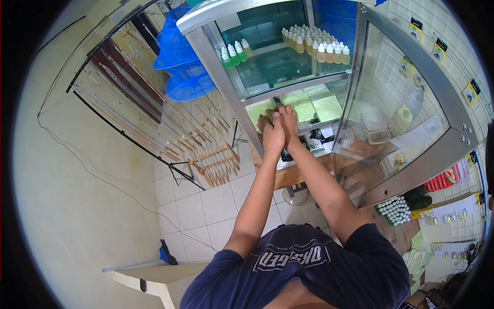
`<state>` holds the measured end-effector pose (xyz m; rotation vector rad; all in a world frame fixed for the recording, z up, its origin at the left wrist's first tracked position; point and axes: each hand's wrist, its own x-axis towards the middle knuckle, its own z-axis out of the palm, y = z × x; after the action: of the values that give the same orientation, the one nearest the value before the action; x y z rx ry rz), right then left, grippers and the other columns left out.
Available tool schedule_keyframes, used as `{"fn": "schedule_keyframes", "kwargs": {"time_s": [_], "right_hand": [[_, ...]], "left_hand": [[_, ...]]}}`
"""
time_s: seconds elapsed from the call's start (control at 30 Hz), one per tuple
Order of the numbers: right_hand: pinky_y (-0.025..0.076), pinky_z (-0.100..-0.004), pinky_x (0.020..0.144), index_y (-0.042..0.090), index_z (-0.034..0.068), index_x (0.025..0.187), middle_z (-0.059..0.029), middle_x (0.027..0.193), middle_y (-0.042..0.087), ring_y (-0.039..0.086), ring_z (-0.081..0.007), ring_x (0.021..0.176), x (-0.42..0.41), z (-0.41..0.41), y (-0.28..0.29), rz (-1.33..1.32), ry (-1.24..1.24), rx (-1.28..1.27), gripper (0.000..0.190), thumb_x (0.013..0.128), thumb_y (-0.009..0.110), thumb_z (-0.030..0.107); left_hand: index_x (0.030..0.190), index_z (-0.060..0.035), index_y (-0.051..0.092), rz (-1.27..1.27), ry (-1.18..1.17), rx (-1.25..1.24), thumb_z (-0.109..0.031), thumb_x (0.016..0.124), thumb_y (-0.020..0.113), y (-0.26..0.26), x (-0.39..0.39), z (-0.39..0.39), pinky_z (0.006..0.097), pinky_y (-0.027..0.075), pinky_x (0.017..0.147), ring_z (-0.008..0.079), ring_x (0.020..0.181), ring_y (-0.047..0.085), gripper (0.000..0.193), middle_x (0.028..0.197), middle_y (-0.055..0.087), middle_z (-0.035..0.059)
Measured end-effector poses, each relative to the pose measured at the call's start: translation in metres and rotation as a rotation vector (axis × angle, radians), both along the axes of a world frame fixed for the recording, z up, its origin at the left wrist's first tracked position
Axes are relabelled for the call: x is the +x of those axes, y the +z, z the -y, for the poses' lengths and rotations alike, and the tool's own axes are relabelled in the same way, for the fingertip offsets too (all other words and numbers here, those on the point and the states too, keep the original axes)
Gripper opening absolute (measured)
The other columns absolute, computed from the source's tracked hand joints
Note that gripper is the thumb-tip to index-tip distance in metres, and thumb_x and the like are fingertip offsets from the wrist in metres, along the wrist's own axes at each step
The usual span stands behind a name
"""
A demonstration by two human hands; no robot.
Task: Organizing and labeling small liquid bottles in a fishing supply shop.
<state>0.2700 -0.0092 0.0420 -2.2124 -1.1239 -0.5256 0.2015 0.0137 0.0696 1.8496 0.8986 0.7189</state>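
Both my hands reach through the open front of a metal-framed glass display cabinet (295, 87), into its middle shelf. My left hand (273, 136) is at the shelf's left end, its thumb upward and its fingers partly hidden. Close against it, my right hand (288, 123) has its back toward me and hides its own palm. Under and around the fingers lie flat light-green packets (257, 110). More light-green packets (301, 106) rest just right of my right hand. I cannot tell whether either hand grips anything.
Small dropper bottles (299, 45) stand on the upper shelf. The glass door (389, 112) is swung out to the right. Black-and-white packets (315, 143) sit below my hands. Wooden-handled rods (212, 162) and blue mesh baskets (191, 83) are at left; more capped bottles (393, 210) are at right.
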Motion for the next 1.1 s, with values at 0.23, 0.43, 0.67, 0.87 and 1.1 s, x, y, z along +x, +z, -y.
{"fn": "schedule_keyframes", "kwargs": {"time_s": [0.23,0.43,0.67,0.87,1.1], "right_hand": [[0.038,-0.0378,0.078,0.063,0.012,0.096,-0.0082,0.095,0.053,0.047,-0.0264,0.091,-0.009,0.006,0.009,0.004,0.064,0.335,0.025,0.076,0.061,0.026],[0.042,-0.0340,0.070,0.064,0.005,0.088,-0.0082,0.078,0.056,0.053,-0.0254,0.076,-0.044,0.036,0.010,-0.189,-0.003,0.766,0.013,0.078,0.065,0.012],[0.042,-0.0227,0.063,0.059,0.002,0.100,-0.0053,0.086,0.062,0.055,-0.0103,0.070,-0.097,0.106,0.017,-0.725,0.186,0.787,0.021,0.080,0.064,0.009],[0.043,-0.0254,0.065,0.059,-0.001,0.102,-0.0070,0.091,0.062,0.055,-0.0115,0.074,-0.124,0.157,0.075,-0.691,0.324,0.735,0.029,0.075,0.068,0.008],[0.039,-0.0355,0.066,0.052,0.000,0.104,-0.0092,0.090,0.054,0.046,-0.0184,0.073,-0.155,0.269,0.166,0.275,0.735,1.186,0.032,0.086,0.054,0.026]], "left_hand": [[0.133,0.0084,0.030,0.045,-0.151,0.041,-0.039,0.092,0.041,0.016,-0.024,0.019,0.0377,0.024,0.105,0.0371,0.129,0.030,0.064,0.137,0.033,0.0275],[0.127,0.0061,0.041,0.414,-0.289,0.071,-0.017,0.092,0.047,0.025,-0.086,0.045,0.0350,0.034,0.100,0.0268,0.120,0.044,0.043,0.129,0.047,0.0189],[0.118,0.0033,0.049,0.533,-0.267,-0.172,-0.013,0.091,0.050,-0.006,-0.146,0.045,0.0337,0.041,0.093,0.0218,0.111,0.053,0.031,0.117,0.057,0.0162],[0.119,0.0044,0.047,0.552,-0.255,-0.246,-0.009,0.088,0.056,-0.015,-0.159,0.037,0.0328,0.041,0.092,0.0228,0.109,0.054,0.035,0.116,0.057,0.0173],[0.119,0.0030,0.048,0.551,-0.266,-0.177,-0.008,0.085,0.058,0.014,-0.153,0.030,0.0299,0.042,0.090,0.0210,0.109,0.054,0.037,0.118,0.057,0.0140]]}}
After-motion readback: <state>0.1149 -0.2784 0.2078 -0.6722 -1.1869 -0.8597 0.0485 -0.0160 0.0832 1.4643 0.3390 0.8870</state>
